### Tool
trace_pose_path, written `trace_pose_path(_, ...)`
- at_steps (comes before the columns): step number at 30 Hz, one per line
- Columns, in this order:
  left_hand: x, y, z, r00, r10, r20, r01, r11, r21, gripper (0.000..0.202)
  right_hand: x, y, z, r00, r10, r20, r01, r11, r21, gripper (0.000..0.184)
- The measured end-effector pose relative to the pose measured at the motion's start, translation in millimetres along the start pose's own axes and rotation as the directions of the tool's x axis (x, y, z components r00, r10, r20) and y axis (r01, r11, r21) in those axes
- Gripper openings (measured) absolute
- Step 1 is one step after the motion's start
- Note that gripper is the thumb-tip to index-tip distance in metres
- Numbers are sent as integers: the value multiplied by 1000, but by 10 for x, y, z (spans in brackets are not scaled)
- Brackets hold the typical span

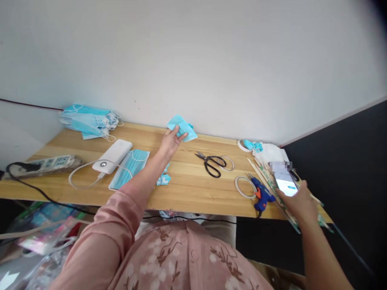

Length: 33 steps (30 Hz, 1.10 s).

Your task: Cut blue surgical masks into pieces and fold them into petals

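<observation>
Near the back edge of the table, my left hand [171, 143] pinches a light blue piece of face mask fabric [181, 123] between thumb and fingers. Over at the right end, my right hand [302, 206] grips the lower end of a smartphone [286, 186] with a lit screen. Black-handled scissors [210, 163] lie between the two hands. A blue hot glue gun [263, 198] rests just left of the phone. Under my left forearm are a flat blue face mask [134, 165] and small cut blue pieces [163, 179].
A pile of face masks [90, 119] sits at the back left. In front of it are a white power bank [113, 155] with a cable and a power strip [51, 165]. White rings [245, 187], thin wooden strips [263, 173] and white sheets [269, 155] occupy the right side.
</observation>
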<state>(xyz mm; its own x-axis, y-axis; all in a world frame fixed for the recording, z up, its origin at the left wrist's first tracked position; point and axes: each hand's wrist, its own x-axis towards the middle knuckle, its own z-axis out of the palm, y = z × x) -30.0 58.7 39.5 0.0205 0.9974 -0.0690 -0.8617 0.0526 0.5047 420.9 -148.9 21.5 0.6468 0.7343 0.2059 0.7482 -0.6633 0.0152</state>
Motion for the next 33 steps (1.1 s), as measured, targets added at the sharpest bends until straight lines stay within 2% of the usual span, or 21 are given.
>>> trace_pose_path(4,4,-12,-13,1000,-8,-28,8,1000,21,12,83,-61,-27,994,8,110,-5,1000,-23,98)
trace_pose_path(10,-9,-3,-13,999,-16,-48,16,1000,16,10,202,-104,-44,997,-44,69,43,999,24,91)
trace_pose_path(16,18,-15,-52,999,-23,-47,24,1000,8,12,222,-118,-65,996,-68,54,65,996,68,101)
trace_pose_path(23,38,-43,-85,998,-23,-51,23,1000,4,12,267,-101,-78,990,-45,133,40,998,38,105)
trace_pose_path(28,30,-40,-66,996,-33,-84,35,999,22,12,321,-78,-46,988,-50,149,49,999,11,102)
trace_pose_path(33,45,-46,-86,997,-39,-70,40,999,21,10,314,-98,-75,986,-41,163,40,999,10,102)
